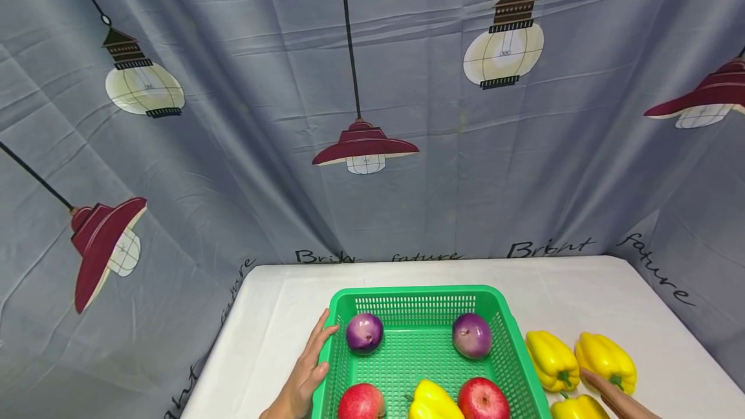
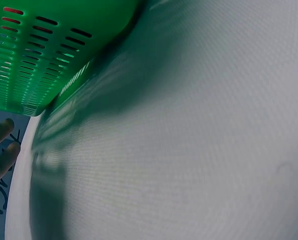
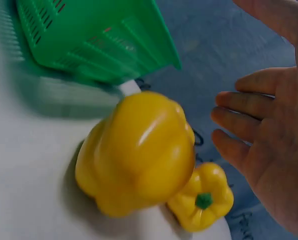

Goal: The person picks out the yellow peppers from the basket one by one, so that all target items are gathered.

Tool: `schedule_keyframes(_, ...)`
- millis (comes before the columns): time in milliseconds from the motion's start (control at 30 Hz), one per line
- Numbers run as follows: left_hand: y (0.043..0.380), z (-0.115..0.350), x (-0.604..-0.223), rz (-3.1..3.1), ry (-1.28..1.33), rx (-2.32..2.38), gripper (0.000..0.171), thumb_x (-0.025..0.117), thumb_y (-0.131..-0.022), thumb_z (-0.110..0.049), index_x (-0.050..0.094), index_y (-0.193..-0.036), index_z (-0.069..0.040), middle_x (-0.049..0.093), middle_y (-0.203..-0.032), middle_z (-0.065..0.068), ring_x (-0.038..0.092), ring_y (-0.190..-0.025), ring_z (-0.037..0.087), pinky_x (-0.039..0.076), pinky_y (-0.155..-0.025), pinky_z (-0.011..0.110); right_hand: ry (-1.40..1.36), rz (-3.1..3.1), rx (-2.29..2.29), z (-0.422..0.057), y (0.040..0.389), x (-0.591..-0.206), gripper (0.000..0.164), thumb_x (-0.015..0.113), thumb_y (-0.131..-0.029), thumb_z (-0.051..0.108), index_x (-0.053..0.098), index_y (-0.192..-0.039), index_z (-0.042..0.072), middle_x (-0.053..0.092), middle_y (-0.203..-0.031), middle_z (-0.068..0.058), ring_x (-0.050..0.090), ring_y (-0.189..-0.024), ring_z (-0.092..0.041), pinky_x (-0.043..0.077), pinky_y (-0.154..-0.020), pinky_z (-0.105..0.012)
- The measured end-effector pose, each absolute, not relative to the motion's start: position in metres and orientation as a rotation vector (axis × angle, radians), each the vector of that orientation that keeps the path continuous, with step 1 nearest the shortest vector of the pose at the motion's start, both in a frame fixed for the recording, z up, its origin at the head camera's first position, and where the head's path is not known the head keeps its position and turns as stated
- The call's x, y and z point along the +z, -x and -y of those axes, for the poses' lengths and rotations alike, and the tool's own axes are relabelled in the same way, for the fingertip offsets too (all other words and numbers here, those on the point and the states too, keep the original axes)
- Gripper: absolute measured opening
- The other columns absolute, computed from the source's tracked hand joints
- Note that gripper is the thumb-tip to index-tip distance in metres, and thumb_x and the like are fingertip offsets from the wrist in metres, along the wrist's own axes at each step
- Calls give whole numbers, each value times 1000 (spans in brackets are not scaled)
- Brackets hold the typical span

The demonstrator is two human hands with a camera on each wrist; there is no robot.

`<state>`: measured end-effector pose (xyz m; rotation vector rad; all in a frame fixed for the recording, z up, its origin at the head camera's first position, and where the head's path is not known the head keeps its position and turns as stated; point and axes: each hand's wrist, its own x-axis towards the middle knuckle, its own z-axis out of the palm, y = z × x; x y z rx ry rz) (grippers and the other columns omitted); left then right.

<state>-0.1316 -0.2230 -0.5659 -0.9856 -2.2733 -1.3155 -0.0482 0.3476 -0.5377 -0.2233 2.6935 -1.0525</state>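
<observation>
My left hand (image 1: 304, 374) rests against the left rim of a green plastic basket (image 1: 515, 348), its fingers spread along the side. In the left wrist view only fingers (image 2: 5, 159) of that hand show, near the basket wall (image 2: 39, 55). At the right, my right hand (image 1: 618, 398) reaches over the yellow bell peppers (image 1: 605, 357) beside the basket, holding none. The right wrist view shows this hand (image 3: 279, 125) with fingers extended, apart from a large near pepper (image 3: 144, 150) and another with a green stem (image 3: 203, 200) behind.
Inside the basket sit two purple round fruits (image 1: 365, 333), two red fruits (image 1: 484, 399) and one yellow bell pepper (image 1: 433, 401). A white-covered table (image 1: 279, 302) carries everything. Behind it hangs a grey curtain (image 1: 407, 212) printed with lamps.
</observation>
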Motion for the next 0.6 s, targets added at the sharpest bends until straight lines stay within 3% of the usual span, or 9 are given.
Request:
schedule_keyframes(67,132,223,-566,2273,987,-1317,56,39,-94,-12,42,-148,1,20,-162,27,24,-150,27,30,-111,40,315,-2806,-1003,-341,44,-532,75,76,-92,28,40,-144,-13,52,-142,-25,36,-109,23,54,-79,-26)
schedule_keyframes(100,132,223,-565,2272,987,-1314,56,39,-94,-12,42,-148,1,20,-162,27,24,-150,27,29,-111,39,332,-2846,-995,-339,44,-531,75,77,-90,30,42,-147,-5,52,-146,-11,38,-110,22,53,-79,-25)
schedule_keyframes(200,131,223,-565,2265,985,-1298,55,39,-94,-13,43,-148,2,21,-161,27,24,-150,28,27,-112,39,487,-2919,-958,-336,47,-527,69,74,-93,24,42,-153,12,40,-146,22,43,-117,15,50,-76,-22)
schedule_keyframes(267,130,222,-564,2264,982,-1294,55,40,-95,-13,43,-147,3,22,-161,28,24,-150,27,28,-111,39,512,-2937,-954,-334,49,-524,70,73,-92,23,41,-155,21,34,-143,31,46,-118,11,50,-75,-25)
schedule_keyframes(467,130,222,-564,2274,971,-1291,55,39,-94,-13,43,-147,2,21,-161,27,25,-149,26,33,-109,45,494,-2896,-1024,-313,51,-499,74,73,-89,26,41,-155,21,50,-149,8,48,-124,3,52,-77,-59)
schedule_keyframes(567,130,222,-564,2279,969,-1304,55,39,-94,-13,43,-147,2,21,-161,27,25,-149,26,34,-108,45,513,-2852,-1096,-299,50,-482,77,75,-87,24,40,-156,26,49,-151,8,45,-127,6,50,-78,-64)
schedule_keyframes(600,130,222,-564,2279,969,-1309,55,39,-94,-13,43,-147,2,21,-162,27,25,-149,26,34,-109,44,532,-2843,-1107,-295,50,-477,79,77,-86,24,39,-156,27,48,-152,7,44,-128,6,51,-81,-61)
